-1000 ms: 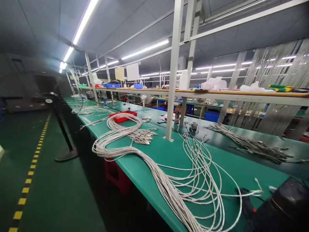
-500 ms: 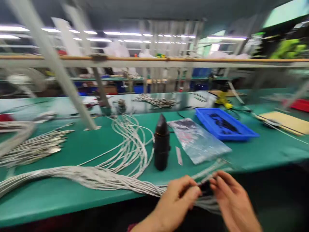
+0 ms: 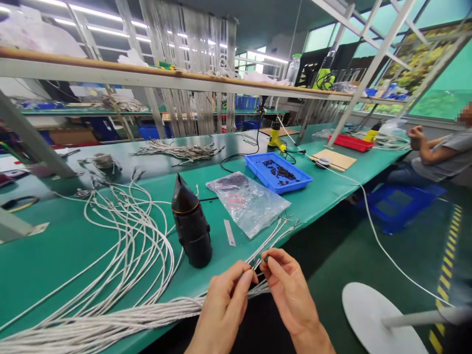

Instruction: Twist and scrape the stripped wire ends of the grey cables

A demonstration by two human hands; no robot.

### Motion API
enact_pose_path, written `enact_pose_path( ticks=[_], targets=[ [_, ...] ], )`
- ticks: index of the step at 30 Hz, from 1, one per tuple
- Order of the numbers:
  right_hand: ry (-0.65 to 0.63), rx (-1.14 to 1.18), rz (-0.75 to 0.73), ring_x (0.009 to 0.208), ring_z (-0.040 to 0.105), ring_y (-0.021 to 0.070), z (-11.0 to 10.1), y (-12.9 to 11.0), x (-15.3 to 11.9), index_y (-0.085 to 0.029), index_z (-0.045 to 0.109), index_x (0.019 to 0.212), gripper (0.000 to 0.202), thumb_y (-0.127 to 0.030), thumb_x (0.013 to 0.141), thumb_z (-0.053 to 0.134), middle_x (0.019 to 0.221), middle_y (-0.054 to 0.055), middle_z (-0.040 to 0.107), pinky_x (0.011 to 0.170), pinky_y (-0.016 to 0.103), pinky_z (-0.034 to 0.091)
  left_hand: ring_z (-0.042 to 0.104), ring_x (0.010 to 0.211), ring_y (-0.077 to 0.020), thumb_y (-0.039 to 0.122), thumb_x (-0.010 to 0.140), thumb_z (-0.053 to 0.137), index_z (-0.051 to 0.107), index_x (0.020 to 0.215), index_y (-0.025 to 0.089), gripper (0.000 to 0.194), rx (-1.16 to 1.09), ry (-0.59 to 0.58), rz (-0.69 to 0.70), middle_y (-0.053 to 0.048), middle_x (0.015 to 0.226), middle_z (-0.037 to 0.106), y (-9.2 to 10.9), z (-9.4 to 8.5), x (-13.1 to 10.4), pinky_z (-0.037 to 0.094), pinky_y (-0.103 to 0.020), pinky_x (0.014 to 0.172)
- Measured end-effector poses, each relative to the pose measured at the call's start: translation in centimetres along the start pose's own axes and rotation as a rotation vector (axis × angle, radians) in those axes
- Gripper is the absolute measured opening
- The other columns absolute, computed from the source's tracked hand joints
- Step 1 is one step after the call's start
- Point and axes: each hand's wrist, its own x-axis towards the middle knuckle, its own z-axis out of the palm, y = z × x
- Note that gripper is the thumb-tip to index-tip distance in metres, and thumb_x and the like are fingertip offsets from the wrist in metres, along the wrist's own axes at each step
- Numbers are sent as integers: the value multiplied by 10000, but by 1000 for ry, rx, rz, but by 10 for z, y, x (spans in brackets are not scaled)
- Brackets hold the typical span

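My left hand pinches the end of a white cable, with thin coloured wire tips showing at the fingertips. Close beside it, my right hand pinches a small dark piece between thumb and forefinger. Under and behind both hands runs a bundle of white cables along the front edge of the green table. A black cone-topped cylinder stands upright to the left of my hands. Beyond them lie a clear plastic bag and a narrow white strip.
A blue tray holds small dark pieces. Loose cable loops spread at the left. Farther off are a yellow tool, a red tray and a seated person. A round white base stands at lower right.
The view has turned right, bringing the person and floor into sight. My hands have drawn closer together, and the small dark piece shows more clearly at my right fingertips.
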Motion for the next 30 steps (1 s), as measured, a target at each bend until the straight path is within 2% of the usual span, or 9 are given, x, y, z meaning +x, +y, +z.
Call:
enact_pose_path(
  ticks=[4,7,10,13,15,18,30],
  targets=[
    [-6,-43,-38,716,644,105,3,3,-2,-189,763,797,210,-276,652,886,819,23,735,713,192,539,468,608,-123,408,999,395,578,781,172,369,51,12,81,11,642,535,-5,0,-1,339,-235,611],
    [-35,-62,-53,707,638,110,5,7,-5,-192,755,806,181,-279,689,862,804,17,726,698,205,531,454,596,-131,413,991,405,606,847,177,342,46,26,62,26,613,472,-8,1,-3,344,-234,591],
    [-63,-44,-43,690,629,111,5,10,-7,-200,744,821,165,-277,715,844,804,11,720,690,222,529,350,481,-112,432,984,404,605,927,180,328,3,39,24,59,551,387,-7,2,-4,275,-225,479],
    [-38,-43,-43,739,639,116,4,11,-7,-209,738,830,186,-276,701,855,836,12,727,736,225,527,292,446,-94,446,983,398,560,817,182,351,-13,24,27,69,534,335,-5,2,-2,213,-217,431],
    [-26,-68,-46,760,638,121,5,12,-7,-210,738,825,197,-284,690,861,830,13,726,749,225,523,292,447,-89,452,980,404,495,725,188,378,-6,15,24,69,518,328,-3,2,-1,201,-211,424],
    [-33,-96,-43,744,623,125,5,12,-8,-211,739,810,193,-304,690,859,810,15,719,710,225,515,287,434,-87,458,980,402,443,690,197,392,-13,22,12,73,483,327,-3,2,-2,192,-208,416],
    [-28,-89,-38,681,587,133,5,17,-9,-206,735,812,188,-297,695,850,781,25,698,617,237,495,297,413,-92,472,967,424,486,695,195,393,-35,28,35,78,432,327,-5,1,-1,217,-198,408]
  ],
)
